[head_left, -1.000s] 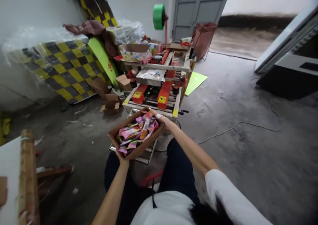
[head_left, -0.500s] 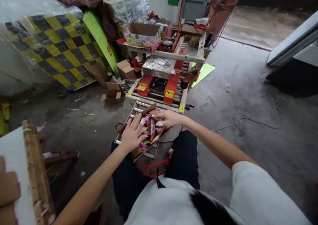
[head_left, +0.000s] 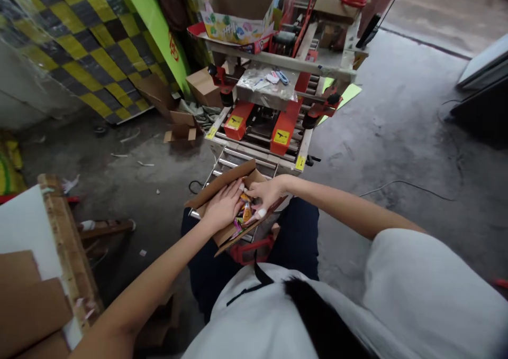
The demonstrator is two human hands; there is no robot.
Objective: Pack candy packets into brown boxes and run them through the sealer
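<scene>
An open cardboard box (head_left: 219, 185) sits tilted on short metal rollers in front of my knees, its flaps standing up. Small colourful wrapped packets (head_left: 246, 211), purple, yellow and orange, lie inside it. My left hand (head_left: 225, 206) rests flat on the packets at the box's left side, fingers stretched out together. From the right, my right hand (head_left: 270, 194) reaches into the box with thumb and fingers apart, touching the packets. White wrappings cover some fingertips. Both palms hide much of the contents.
Ahead stands a roller machine (head_left: 257, 146) with orange belt covers. A printed carton (head_left: 238, 18) sits on its top, and small tools lie on a silver plate (head_left: 264, 84). Checkered wrapped stacks (head_left: 79, 42) rise at left; a wood-edged table (head_left: 65, 248) is near my left arm.
Both hands have moved deeper into the box and closer together, covering more of the packets. The left flap stands out more. My view has tilted down.
</scene>
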